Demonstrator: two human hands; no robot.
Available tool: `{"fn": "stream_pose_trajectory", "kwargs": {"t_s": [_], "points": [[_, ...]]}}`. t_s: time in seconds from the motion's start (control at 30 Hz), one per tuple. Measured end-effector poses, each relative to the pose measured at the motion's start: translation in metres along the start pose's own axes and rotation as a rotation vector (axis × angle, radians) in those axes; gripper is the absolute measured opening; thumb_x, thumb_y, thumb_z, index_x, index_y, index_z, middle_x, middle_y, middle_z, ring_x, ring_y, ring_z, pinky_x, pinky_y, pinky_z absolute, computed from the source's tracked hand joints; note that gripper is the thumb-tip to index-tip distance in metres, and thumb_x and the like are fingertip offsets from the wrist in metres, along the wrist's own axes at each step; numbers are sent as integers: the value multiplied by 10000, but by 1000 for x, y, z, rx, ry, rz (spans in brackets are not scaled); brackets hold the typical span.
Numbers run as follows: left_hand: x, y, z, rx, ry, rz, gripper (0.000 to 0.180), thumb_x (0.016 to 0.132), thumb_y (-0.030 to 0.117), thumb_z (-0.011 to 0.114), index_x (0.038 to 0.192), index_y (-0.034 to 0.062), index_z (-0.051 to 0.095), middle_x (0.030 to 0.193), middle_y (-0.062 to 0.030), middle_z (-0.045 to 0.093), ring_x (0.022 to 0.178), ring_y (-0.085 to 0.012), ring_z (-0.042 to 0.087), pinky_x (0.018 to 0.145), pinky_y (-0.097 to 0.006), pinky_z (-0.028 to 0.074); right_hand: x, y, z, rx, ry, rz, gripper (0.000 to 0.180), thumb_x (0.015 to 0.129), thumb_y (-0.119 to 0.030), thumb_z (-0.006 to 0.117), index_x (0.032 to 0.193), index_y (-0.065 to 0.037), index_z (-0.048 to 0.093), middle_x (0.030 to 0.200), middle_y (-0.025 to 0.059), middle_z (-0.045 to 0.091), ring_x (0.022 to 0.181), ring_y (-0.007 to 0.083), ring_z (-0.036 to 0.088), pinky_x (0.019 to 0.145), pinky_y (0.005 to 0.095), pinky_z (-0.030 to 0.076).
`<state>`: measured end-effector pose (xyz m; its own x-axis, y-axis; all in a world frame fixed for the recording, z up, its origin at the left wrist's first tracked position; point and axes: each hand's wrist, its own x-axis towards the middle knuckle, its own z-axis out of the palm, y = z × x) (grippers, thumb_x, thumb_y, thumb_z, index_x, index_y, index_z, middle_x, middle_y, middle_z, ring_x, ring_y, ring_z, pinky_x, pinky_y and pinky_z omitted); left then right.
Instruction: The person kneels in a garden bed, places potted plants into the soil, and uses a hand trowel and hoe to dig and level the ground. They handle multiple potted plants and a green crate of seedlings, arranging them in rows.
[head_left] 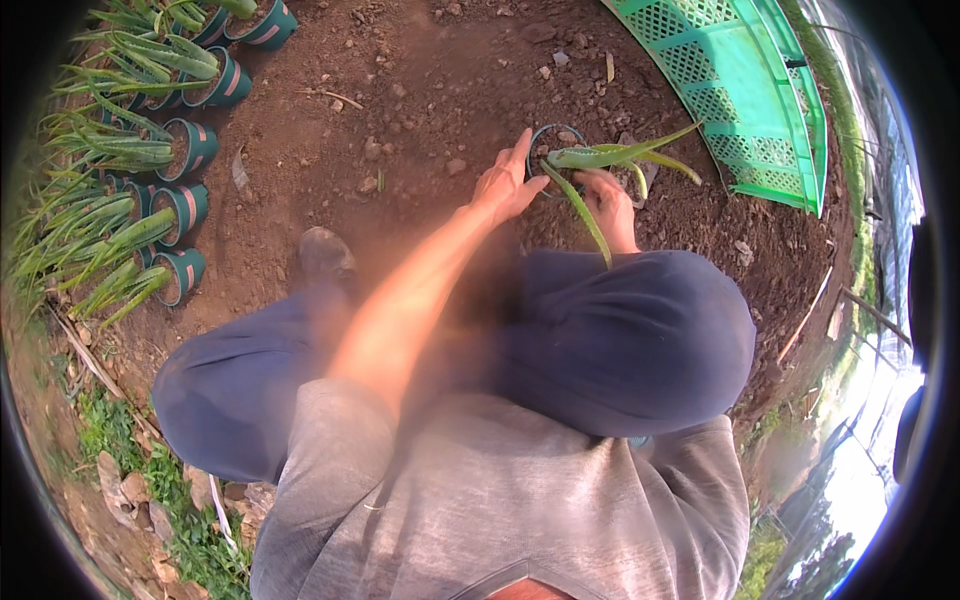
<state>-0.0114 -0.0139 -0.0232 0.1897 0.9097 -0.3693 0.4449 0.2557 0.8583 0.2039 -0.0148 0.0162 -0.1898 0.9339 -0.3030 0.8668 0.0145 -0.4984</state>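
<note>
An aloe plant (pixel 600 156) with several long, toothed green leaves leans to the right out of a small dark teal pot (pixel 533 150) holding brown soil. My left hand (pixel 508 182) is around the pot's left and near side, index finger along the rim and thumb by the plant's base. Close to the pot's right side, under the leaves, my right hand (pixel 608 205) has its fingers curled in toward the plant. Leaves partly cover those fingertips, so what they hold is hidden. One leaf hangs down toward my right knee.
Several potted aloes in teal pots (pixel 190 150) stand in rows at the left. A green perforated plastic crate (pixel 735 90) lies at the far right. Brown soil (pixel 400 90) with clods and small stones spreads ahead; my bent knees (pixel 640 340) are close below my hands.
</note>
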Motion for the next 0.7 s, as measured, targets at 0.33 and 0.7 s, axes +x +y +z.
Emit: {"fn": "stream_pose_trajectory", "kwargs": {"t_s": [0.33,0.7], "points": [[7,7,9,70,140,-107,602,931,275,566,1483,142,366,1182,-282,605,1123,-440,588,945,-503,477,78,15,-21,-12,-3,-128,321,846,-85,632,1159,-145,668,1226,130,604,1111,306,599,928,386,503],[11,22,-9,316,-60,27,921,836,287,712,1563,311,147,1160,-231,613,1049,-424,620,914,-501,499,-25,-34,-2,-228,147,-347,487,789,-79,588,1268,-9,533,1306,210,533,1247,386,510,1010,490,448]]}}
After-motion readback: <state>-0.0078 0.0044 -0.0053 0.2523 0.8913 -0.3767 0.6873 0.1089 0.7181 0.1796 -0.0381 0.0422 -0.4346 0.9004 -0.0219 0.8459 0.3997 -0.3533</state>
